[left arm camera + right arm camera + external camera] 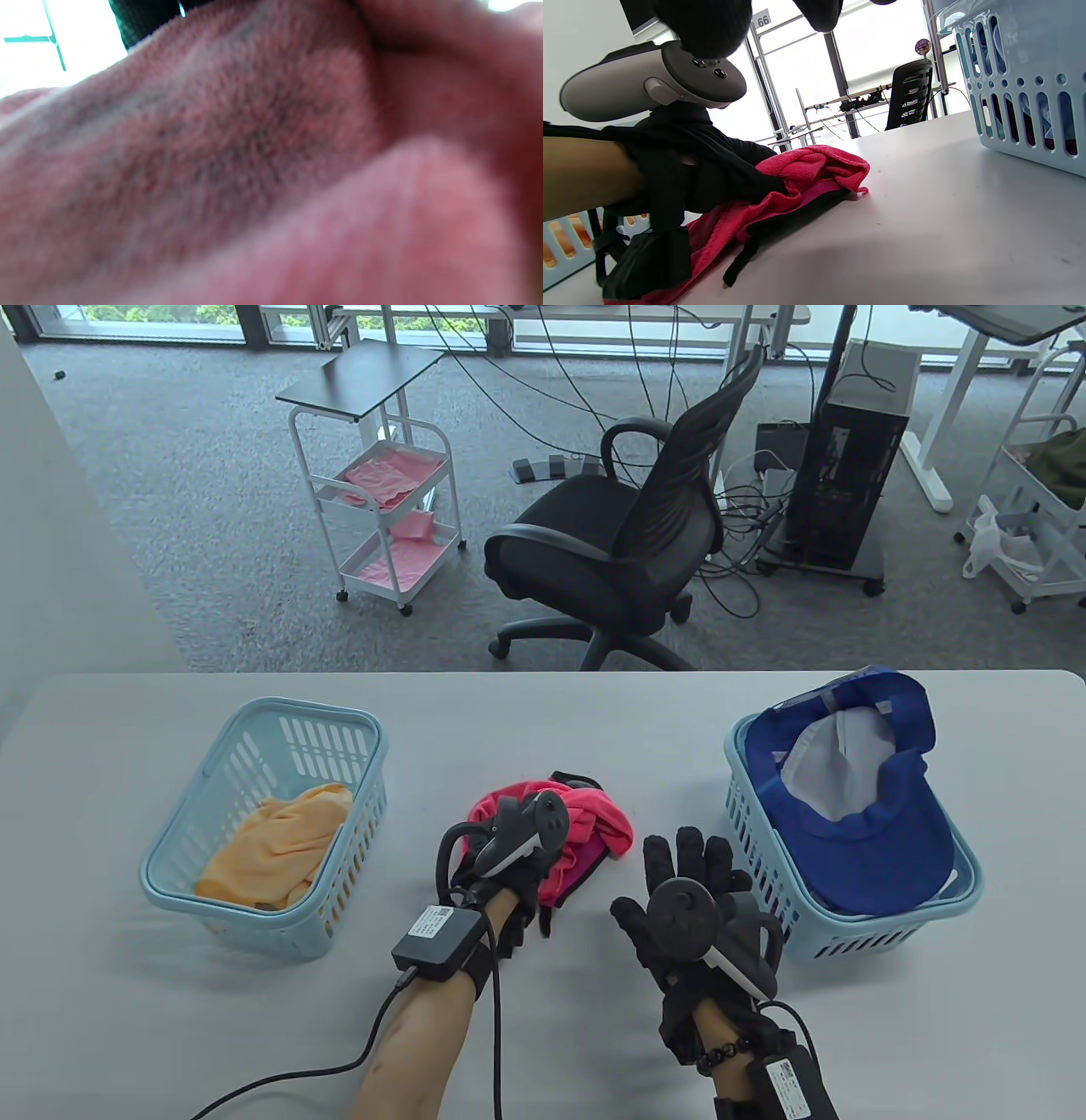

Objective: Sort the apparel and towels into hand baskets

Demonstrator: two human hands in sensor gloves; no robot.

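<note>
A crumpled red towel (598, 819) lies mid-table on top of a pink-and-black garment (585, 869). My left hand (543, 848) lies on the towel with its fingers curled into the cloth; the right wrist view shows the left hand (746, 178) gripping the towel (814, 165). Red fabric (254, 148) fills the left wrist view. My right hand (687, 865) hovers open with spread fingers, between the towel and the right basket (891, 942), holding nothing. That basket carries a blue cap (882, 823). The left basket (254, 712) holds an orange towel (271, 848).
Both light-blue baskets stand on the grey table (127, 984), one at each side. Beyond the table's far edge are a black office chair (628, 551), a white cart (390, 509) and a computer tower (848, 475). A cable (280, 1077) trails from my left wrist.
</note>
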